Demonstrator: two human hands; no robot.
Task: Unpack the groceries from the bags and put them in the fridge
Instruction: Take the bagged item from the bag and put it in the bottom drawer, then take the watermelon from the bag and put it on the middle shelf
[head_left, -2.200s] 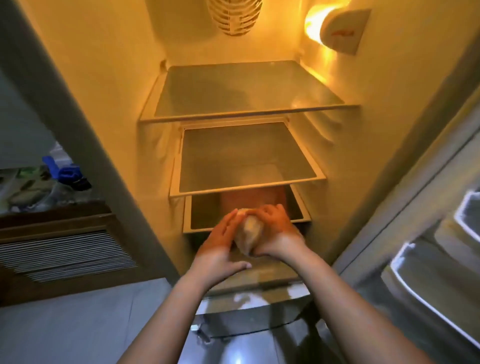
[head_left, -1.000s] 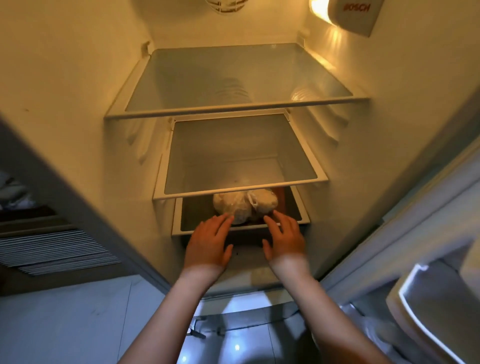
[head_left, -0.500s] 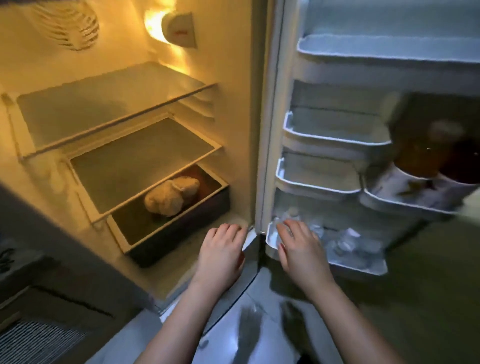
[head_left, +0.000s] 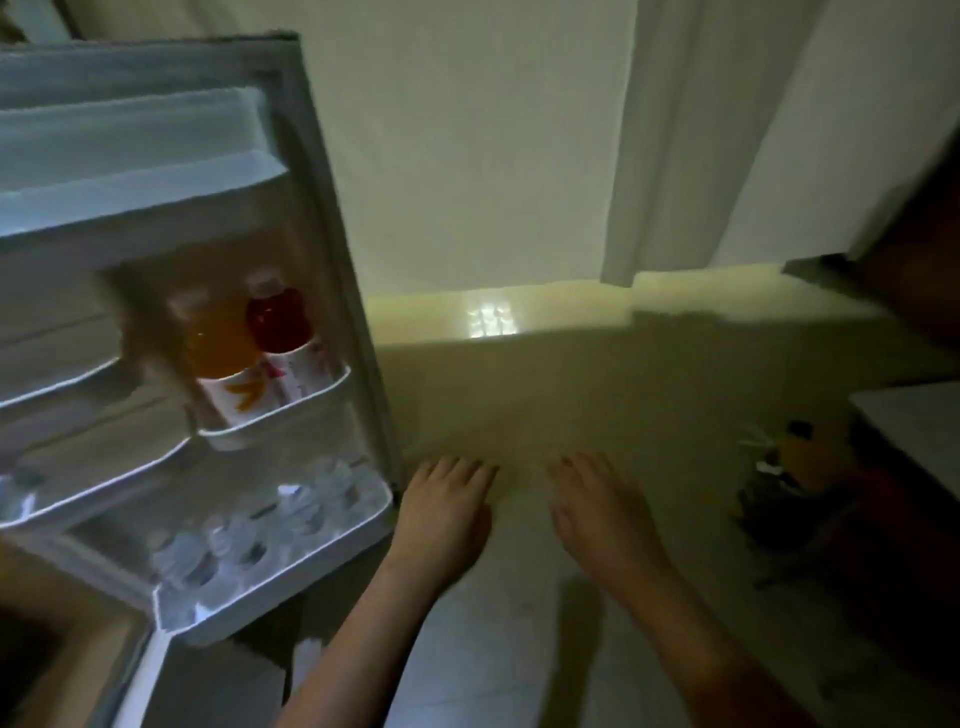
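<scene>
The open fridge door (head_left: 332, 218) fills the left side, its inner shelves facing me. An orange juice bottle (head_left: 221, 338) and a red juice bottle (head_left: 278, 319) stand in a door shelf (head_left: 291, 421). Several clear water bottles (head_left: 234, 540) sit in the bottom door shelf (head_left: 322, 566). My left hand (head_left: 444, 512) and my right hand (head_left: 602, 514) hover over the floor just right of the door, palms down, fingers straight, holding nothing. The fridge's inside is out of view.
A pale tiled floor (head_left: 519, 649) spreads ahead to a white wall (head_left: 467, 156). At the right, dark grocery bags with items (head_left: 779, 488) lie on the floor beside a white furniture edge (head_left: 914, 426). A white column or curtain (head_left: 675, 130) hangs at the upper right.
My view has swung right, away from the fridge interior with the bagged item in its drawer, to the door and floor. Both hands came away from the fridge and stay empty.
</scene>
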